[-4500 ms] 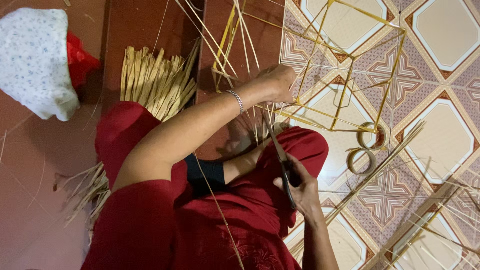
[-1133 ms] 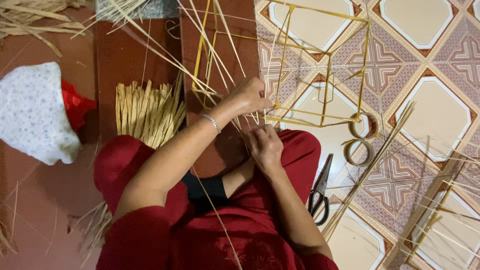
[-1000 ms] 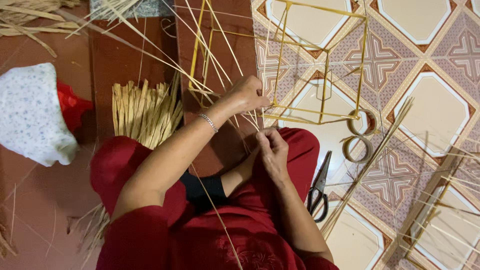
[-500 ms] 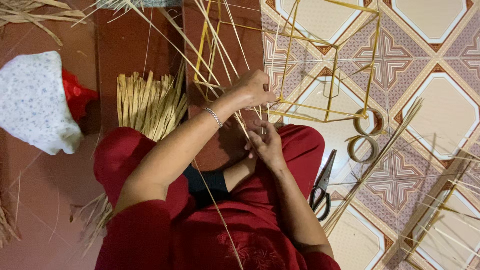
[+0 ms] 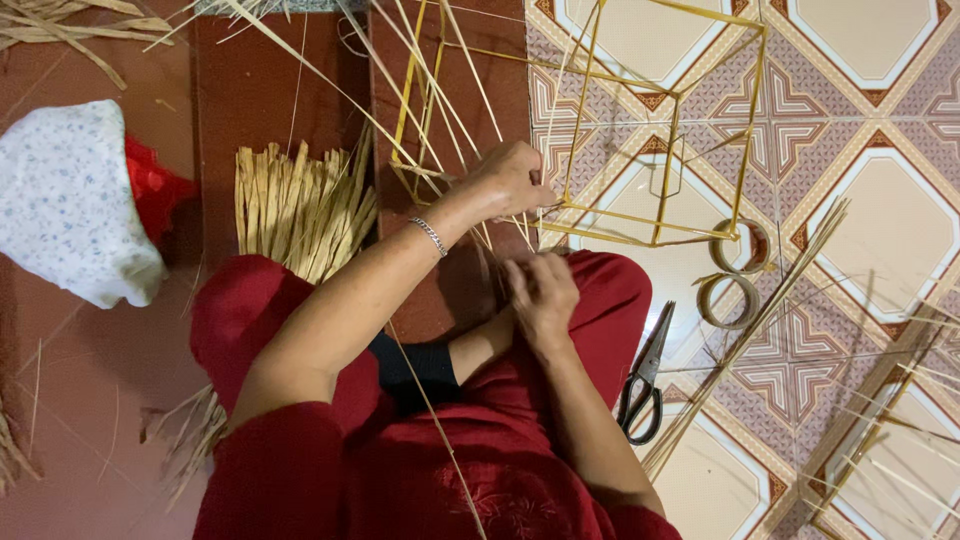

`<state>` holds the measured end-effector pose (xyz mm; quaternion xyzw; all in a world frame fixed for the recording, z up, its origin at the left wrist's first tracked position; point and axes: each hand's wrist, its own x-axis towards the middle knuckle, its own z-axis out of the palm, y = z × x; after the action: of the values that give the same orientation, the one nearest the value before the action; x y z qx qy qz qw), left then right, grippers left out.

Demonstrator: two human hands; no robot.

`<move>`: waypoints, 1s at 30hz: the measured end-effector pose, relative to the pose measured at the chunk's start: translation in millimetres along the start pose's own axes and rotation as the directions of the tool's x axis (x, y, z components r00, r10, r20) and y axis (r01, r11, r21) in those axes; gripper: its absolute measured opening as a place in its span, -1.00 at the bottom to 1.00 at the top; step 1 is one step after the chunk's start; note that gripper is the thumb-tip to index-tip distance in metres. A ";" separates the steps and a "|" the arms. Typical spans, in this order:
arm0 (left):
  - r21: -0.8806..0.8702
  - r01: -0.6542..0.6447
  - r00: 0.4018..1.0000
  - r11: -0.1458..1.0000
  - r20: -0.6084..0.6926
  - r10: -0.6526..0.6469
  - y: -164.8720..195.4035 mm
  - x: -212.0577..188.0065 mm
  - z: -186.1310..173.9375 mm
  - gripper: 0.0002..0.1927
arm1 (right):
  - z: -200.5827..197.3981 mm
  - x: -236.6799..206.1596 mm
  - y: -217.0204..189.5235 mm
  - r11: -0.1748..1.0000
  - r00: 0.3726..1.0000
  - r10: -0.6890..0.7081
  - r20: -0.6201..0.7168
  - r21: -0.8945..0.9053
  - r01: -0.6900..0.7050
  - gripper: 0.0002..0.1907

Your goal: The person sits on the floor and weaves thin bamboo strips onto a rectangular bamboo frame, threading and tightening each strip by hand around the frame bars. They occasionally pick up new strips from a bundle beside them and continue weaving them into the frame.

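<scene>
My left hand (image 5: 512, 178), with a bracelet at the wrist, grips a joint of the yellow bamboo stick frame (image 5: 664, 150) where several thin sticks (image 5: 440, 95) cross. The frame stands on the tiled floor in front of my knees. Just below that joint is my right hand (image 5: 541, 290), its fingers curled and pinching what looks like a thin strip; the strip itself is hard to make out. Black-handled scissors (image 5: 645, 375) lie on the floor beside my right knee, untouched.
Two tape rolls (image 5: 728, 272) lie right of the frame. A bundle of flat straw strips (image 5: 295, 205) rests on the red-brown floor on the left, next to a white spotted cloth over something red (image 5: 75, 200). Long loose sticks (image 5: 760, 320) stretch across the tiles at right.
4.5 s ago my right hand held the scissors; they now lie on the floor, and that hand has come up to the joint under my left hand. My left hand stays on the frame.
</scene>
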<state>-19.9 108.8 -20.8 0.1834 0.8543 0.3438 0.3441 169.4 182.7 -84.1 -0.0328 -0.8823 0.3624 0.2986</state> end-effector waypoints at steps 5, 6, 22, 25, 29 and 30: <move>0.013 -0.121 0.990 0.993 -0.068 0.122 -3.9 0.6 -5.3 -0.84 | -37.1 6.7 -4.8 0.897 0.958 0.283 -0.038 0.365 -0.250 -0.92; 0.004 -0.133 0.988 0.991 -0.081 0.133 -4.8 -0.5 -6.2 -0.84 | -42.3 7.4 -3.4 0.783 0.906 0.420 0.051 0.484 -0.391 -0.90; -0.128 0.063 0.998 0.990 0.008 -0.062 18.1 -9.6 -3.0 -0.73 | -12.8 25.5 42.4 0.496 0.728 0.625 0.283 0.576 -0.650 -0.89; -0.124 0.064 0.998 0.990 0.001 -0.064 21.0 -9.9 -3.3 -0.72 | -2.6 31.4 44.1 0.460 0.724 0.636 0.268 0.622 -0.634 -0.86; -0.170 0.086 0.996 0.982 0.011 -0.085 21.9 -10.4 -0.3 -0.78 | 1.4 32.5 45.4 0.486 0.743 0.625 0.238 0.627 -0.609 -0.85; -0.169 0.093 0.996 0.981 0.004 -0.094 21.9 -10.9 1.1 -0.79 | 1.1 31.7 45.9 0.494 0.748 0.620 0.239 0.621 -0.608 -0.85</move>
<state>-9.8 118.6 -0.8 0.1127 0.8303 0.3988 0.3726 135.6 224.4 -99.0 -0.2384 -0.6193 0.7332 0.1483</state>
